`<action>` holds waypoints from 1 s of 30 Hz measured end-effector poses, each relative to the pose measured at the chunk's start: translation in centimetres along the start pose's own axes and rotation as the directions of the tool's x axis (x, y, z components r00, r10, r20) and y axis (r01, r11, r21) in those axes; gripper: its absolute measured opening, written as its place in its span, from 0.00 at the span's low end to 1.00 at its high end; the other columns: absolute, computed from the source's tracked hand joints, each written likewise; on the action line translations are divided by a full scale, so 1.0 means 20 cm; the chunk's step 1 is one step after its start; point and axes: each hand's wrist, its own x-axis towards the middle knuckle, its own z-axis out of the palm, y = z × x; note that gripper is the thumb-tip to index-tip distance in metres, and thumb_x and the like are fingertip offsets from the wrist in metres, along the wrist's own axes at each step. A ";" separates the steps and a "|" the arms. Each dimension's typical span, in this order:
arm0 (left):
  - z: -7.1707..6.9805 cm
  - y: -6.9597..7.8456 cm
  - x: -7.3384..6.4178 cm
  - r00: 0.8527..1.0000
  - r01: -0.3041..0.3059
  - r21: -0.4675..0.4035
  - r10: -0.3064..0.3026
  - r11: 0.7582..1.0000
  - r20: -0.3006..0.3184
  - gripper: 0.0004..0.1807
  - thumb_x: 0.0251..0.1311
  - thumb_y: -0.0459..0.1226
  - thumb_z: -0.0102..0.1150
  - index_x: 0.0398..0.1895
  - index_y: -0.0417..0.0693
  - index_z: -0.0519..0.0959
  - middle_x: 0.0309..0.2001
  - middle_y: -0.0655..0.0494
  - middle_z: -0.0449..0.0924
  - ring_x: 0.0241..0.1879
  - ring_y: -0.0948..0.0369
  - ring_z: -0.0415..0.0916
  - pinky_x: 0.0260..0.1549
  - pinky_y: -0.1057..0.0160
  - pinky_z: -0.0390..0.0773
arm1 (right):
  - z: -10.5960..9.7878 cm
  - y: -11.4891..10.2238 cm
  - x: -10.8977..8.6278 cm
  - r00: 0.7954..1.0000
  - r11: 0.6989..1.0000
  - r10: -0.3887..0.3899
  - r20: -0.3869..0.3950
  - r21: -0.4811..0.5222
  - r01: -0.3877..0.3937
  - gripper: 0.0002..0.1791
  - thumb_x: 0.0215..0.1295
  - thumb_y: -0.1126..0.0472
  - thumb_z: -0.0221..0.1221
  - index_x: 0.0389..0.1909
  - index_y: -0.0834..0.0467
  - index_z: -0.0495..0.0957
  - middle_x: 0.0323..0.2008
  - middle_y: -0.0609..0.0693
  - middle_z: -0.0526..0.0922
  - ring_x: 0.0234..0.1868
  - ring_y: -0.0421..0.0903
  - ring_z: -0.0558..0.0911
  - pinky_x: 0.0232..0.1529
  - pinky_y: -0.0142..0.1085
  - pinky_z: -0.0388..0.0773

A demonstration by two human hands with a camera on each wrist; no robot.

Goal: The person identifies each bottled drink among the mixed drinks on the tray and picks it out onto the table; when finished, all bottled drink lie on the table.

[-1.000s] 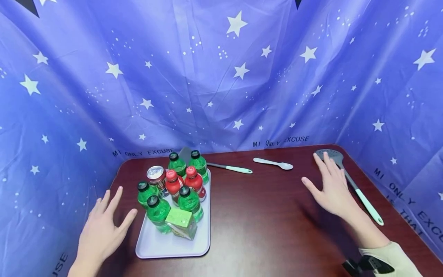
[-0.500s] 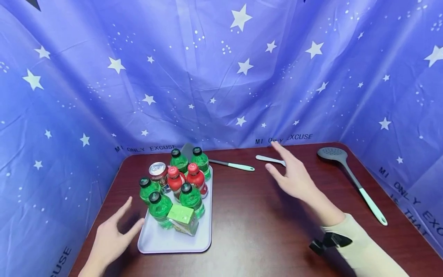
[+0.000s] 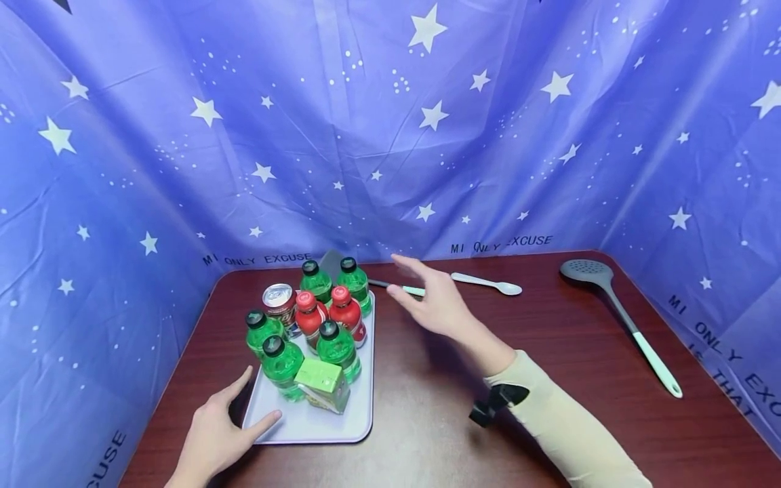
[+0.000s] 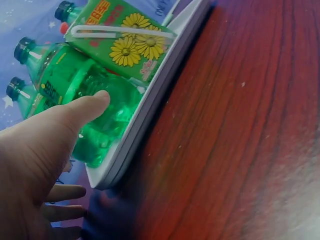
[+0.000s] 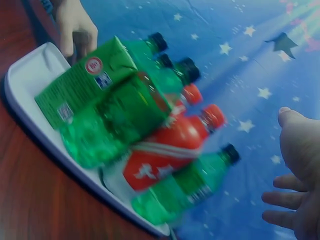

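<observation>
A white tray (image 3: 332, 428) stands at the left of the table, bearing several green bottles (image 3: 283, 371), two red-capped bottles (image 3: 346, 317), a drink can (image 3: 279, 299) and a green drink carton (image 3: 322, 381) with yellow flowers and a straw. My left hand (image 3: 216, 428) is open at the tray's near left corner, thumb over the rim and fingers outside it. Fingers spread, my right hand (image 3: 444, 303) hovers right of the tray's far end, holding nothing. It overlaps the mint handle of a grey spatula (image 3: 332, 263), whose head is partly hidden behind the bottles.
Toward the back lies a white spoon (image 3: 508, 289). A grey skimmer (image 3: 587, 271) with a mint handle lies along the right side of the dark wooden table (image 3: 439, 420). Blue star-print curtains (image 3: 378, 122) enclose the back and both sides.
My right hand has swept left from over the skimmer, past the spoon, toward the tray. The left hand has moved right and nearer, its thumb now over the tray's corner.
</observation>
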 end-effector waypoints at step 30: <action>0.01 0.07 -0.01 0.970 0.062 0.155 -0.097 0.986 0.224 0.83 0.17 0.82 0.76 0.77 0.36 0.69 0.69 0.30 0.76 0.72 0.28 0.69 0.52 0.28 0.81 | 0.39 -0.11 0.13 0.980 0.988 -0.141 0.141 0.081 0.130 0.19 0.65 0.52 0.75 0.54 0.53 0.90 0.44 0.48 0.94 0.38 0.44 0.87 0.39 0.42 0.86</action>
